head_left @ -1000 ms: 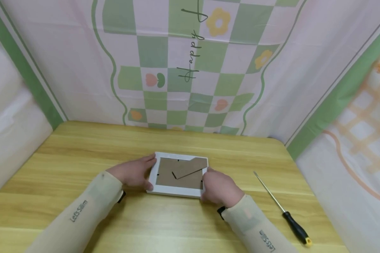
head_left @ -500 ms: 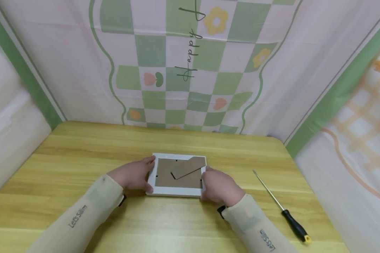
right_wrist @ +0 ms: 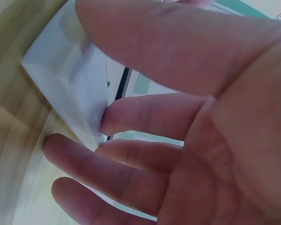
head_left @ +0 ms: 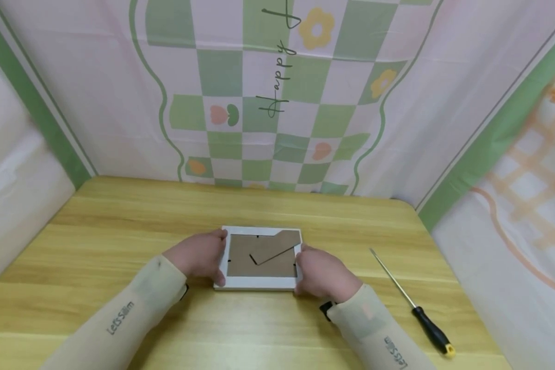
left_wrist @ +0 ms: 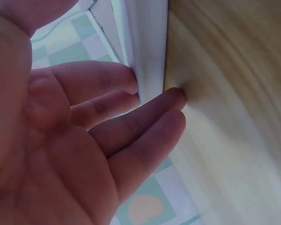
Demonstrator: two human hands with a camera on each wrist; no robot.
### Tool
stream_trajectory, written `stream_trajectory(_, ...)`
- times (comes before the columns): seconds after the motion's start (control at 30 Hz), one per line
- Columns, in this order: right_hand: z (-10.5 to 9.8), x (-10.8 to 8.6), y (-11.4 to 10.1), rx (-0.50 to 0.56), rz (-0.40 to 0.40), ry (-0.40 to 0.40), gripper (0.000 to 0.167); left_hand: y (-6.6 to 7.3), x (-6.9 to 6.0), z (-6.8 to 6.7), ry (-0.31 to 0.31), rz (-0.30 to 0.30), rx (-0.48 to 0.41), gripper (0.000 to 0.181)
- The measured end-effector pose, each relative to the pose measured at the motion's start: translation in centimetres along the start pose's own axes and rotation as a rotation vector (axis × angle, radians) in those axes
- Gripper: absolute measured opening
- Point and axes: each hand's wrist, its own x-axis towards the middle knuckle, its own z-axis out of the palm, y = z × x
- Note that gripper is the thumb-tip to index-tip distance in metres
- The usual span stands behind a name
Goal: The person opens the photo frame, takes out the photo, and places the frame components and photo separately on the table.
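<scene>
A white picture frame [head_left: 261, 283] lies back side up on the wooden table, its brown backing board [head_left: 240, 252] and stand leg [head_left: 279, 244] facing me. My left hand [head_left: 200, 256] holds the left side, thumb at the near corner and fingers toward the far one. In the left wrist view, two fingers [left_wrist: 107, 79] touch the frame's white edge while the others reach down to the tabletop. At the opposite side my right hand [head_left: 326, 272] grips the right edge. In the right wrist view its thumb [right_wrist: 131, 37] lies over the white border, with fingers against the side.
To the right on the table [head_left: 120, 205] lies a screwdriver [head_left: 427, 326] with a black and yellow handle, its tip pointing away. A checked cloth [head_left: 277, 103] with flower prints hangs behind the table. Further cloth hangs at both sides.
The picture frame has shifted slightly toward me and turned a little, its near edge now more level. Both hands have stayed on its sides. The screwdriver has not moved.
</scene>
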Motion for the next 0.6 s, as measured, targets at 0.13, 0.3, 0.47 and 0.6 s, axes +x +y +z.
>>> stream_trajectory(0.13,-0.1,0.0,-0.1,0.001,0.0,-0.005,0.03,-0.1,-0.3,0.2,0.007,-0.002,-0.02,0.089)
stream_trajectory(0.3,-0.2,-0.1,-0.2,-0.011,0.005,-0.005,0.031,0.0,-0.5,0.2,0.005,-0.003,-0.04,0.088)
stream_trajectory(0.47,-0.3,-0.3,0.3,0.007,-0.048,-0.008,0.034,0.2,-0.5,0.1,-0.001,-0.021,-0.044,0.087)
stream_trajectory(0.6,-0.6,-0.8,2.1,0.095,-0.079,-0.049,0.053,0.5,-0.2,0.1,0.0,-0.034,-0.05,0.082)
